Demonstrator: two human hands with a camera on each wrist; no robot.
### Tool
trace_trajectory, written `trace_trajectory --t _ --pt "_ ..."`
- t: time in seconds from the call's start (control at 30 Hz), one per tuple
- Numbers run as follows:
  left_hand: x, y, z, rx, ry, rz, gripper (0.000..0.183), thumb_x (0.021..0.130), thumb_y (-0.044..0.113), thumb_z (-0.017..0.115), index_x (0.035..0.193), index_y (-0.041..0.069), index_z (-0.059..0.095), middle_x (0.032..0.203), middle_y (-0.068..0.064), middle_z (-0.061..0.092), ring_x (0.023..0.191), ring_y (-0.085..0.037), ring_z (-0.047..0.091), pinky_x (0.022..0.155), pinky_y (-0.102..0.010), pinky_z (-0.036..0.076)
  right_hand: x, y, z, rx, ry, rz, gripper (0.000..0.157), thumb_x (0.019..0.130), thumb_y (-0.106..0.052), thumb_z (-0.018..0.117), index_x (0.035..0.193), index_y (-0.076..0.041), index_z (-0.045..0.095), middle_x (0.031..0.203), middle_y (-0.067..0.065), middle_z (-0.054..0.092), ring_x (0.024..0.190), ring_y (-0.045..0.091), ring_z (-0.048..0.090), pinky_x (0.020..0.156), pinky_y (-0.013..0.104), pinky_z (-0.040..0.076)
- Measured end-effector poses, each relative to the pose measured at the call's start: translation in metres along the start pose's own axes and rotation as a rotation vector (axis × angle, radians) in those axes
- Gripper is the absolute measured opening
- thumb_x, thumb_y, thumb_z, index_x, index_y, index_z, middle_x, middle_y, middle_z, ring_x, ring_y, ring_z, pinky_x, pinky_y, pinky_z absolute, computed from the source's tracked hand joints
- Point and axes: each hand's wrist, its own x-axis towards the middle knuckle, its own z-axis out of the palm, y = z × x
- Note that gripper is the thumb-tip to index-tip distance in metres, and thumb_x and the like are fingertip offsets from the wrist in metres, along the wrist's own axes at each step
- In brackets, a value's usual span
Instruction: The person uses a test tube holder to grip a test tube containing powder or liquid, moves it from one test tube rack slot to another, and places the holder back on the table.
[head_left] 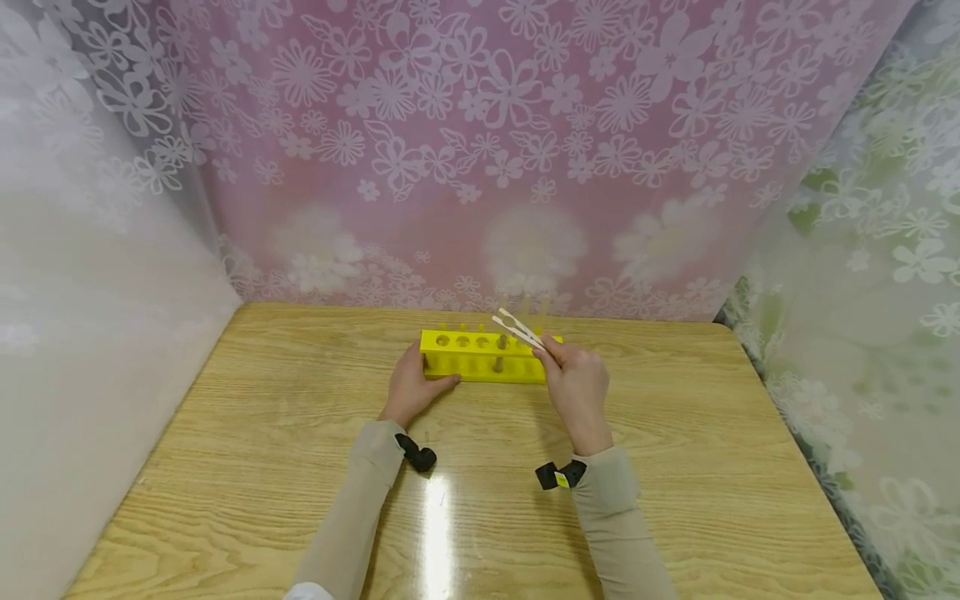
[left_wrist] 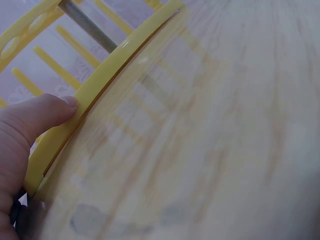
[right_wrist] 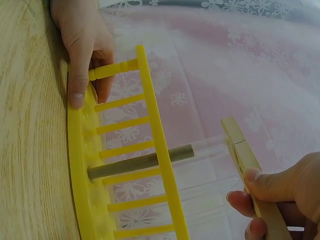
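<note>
A yellow test tube rack stands on the table, and my left hand grips its left end. The left thumb presses on the front edge of the rack's base. In the rack's middle stands a clear test tube with a grey-brown filling; its empty upper part rises above the top bar. My right hand pinches a wooden test tube clamp between thumb and fingers. The clamp's arms are spread in the head view, and its end overlaps the filled tube's mouth in the right wrist view.
Clear, empty-looking tubes stand beside the filled one, toward the rack's right end. Yellow pegs line the rack's back. A floral pink curtain hangs right behind the wooden table, with more curtains at both sides.
</note>
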Motion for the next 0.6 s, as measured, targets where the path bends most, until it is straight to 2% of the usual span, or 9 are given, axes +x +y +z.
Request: trace_trajectory --t 0.37,0.6 --pt "0.0008 -0.0015 0.0025 -0.004 0.012 0.010 0.077 0.077 0.039 0.085 0.139 0.010 0.048 0.121 -0.010 0.059 0.106 -0.028 0.057 0.091 -0.046 0.048 -0.0025 0.0024 0.0006 0.007 0.005 -0.028 0.025 0.084 -0.016 0.080 0.106 -0.004 0.077 0.090 0.014 0.075 0.046 0.023 0.055 0.040 0.029 0.031" --pt "0.0012 -0.0017 0.0019 0.000 0.003 -0.008 0.078 0.077 0.040 0.085 0.139 0.010 0.048 0.123 -0.010 0.058 0.109 -0.027 0.057 0.094 -0.045 0.048 -0.0026 0.0029 0.0029 -0.004 -0.003 -0.021 0.025 0.082 -0.016 0.081 0.104 -0.004 0.078 0.082 0.014 0.074 0.040 0.015 0.042 0.039 0.025 0.023"
